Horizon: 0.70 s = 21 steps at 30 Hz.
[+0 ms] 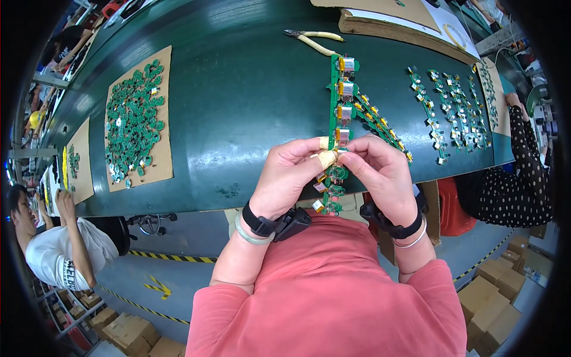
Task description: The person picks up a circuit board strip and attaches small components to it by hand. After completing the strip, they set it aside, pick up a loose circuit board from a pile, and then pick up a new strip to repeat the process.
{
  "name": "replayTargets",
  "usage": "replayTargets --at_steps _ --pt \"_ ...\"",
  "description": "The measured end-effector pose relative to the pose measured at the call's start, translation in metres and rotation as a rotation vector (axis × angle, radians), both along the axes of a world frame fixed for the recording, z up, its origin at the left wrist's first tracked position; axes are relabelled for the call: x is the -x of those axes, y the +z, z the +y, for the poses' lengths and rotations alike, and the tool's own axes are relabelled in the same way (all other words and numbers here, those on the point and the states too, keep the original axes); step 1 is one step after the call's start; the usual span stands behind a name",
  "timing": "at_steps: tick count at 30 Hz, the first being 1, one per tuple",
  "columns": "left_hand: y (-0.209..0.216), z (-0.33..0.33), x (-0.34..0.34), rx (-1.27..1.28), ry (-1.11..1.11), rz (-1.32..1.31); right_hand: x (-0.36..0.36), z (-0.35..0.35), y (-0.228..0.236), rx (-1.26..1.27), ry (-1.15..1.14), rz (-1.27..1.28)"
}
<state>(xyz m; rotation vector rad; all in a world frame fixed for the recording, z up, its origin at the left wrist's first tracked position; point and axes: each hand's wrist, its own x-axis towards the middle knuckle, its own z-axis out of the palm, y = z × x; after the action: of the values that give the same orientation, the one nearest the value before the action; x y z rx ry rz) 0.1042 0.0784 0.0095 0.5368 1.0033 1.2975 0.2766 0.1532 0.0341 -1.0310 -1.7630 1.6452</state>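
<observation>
A long green strip of joined circuit boards, carrying small silver parts with yellow edges, runs from the tabletop toward my body. My left hand is closed on the strip from the left, with pale tape wrapped on its thumb and a finger. From the other side my right hand pinches the same strip, its thumb and fingertips meeting the left ones. Round green boards hang below the hands, over the table's near edge. What exactly lies between the fingertips is hidden. Cutting pliers with pale handles lie past the strip's far end.
A second board strip lies slanted just right of mine. Several more strips lie farther right. On the left, a cardboard sheet bears a pile of round green boards. A cardboard-edged stack sits at the back. Co-workers sit at both sides.
</observation>
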Motion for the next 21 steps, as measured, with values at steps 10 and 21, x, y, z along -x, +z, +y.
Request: replayTargets --at_steps 10,21 --pt "-0.006 0.005 0.011 -0.003 -0.071 -0.26 0.013 0.021 0.009 0.221 -0.066 0.162" --pt "-0.016 0.006 0.006 -0.035 0.076 -0.187 0.016 0.006 0.004 -0.375 -0.117 -0.025"
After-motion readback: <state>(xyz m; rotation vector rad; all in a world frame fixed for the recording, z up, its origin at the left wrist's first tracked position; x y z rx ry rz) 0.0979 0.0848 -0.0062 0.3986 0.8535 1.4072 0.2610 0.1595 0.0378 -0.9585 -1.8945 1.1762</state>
